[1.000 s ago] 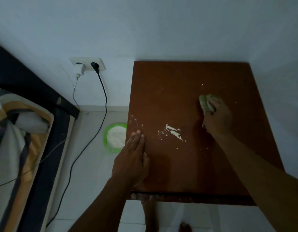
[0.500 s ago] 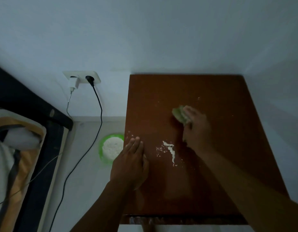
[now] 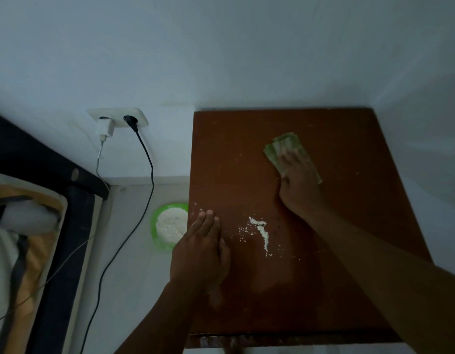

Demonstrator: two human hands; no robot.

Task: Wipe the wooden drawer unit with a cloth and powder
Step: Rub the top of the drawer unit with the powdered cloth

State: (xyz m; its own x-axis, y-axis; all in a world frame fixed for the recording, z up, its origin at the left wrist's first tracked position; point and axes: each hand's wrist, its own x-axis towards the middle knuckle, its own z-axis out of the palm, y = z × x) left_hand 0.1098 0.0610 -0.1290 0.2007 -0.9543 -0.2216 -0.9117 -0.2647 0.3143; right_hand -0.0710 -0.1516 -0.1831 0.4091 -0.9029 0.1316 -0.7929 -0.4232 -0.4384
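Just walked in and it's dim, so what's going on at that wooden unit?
A person is wiping the top of the unit. The right hand presses a green cloth flat on its far side; the left hand rests flat near the left edge. A streak of powder lies unwiped between them. A bowl of more powder sits on the floor alongside.

Dim light; pale walls (image 3: 221, 60); pale floor (image 3: 134, 277); dark bed frame (image 3: 29, 154) left; wall socket (image 3: 142, 120).

No text, label, brand or number is showing legibly anywhere in this dim view, whether on the charger (image 3: 105, 128), the socket plate (image 3: 143, 118), the cloth (image 3: 275, 148) or the drawer unit (image 3: 336, 226).
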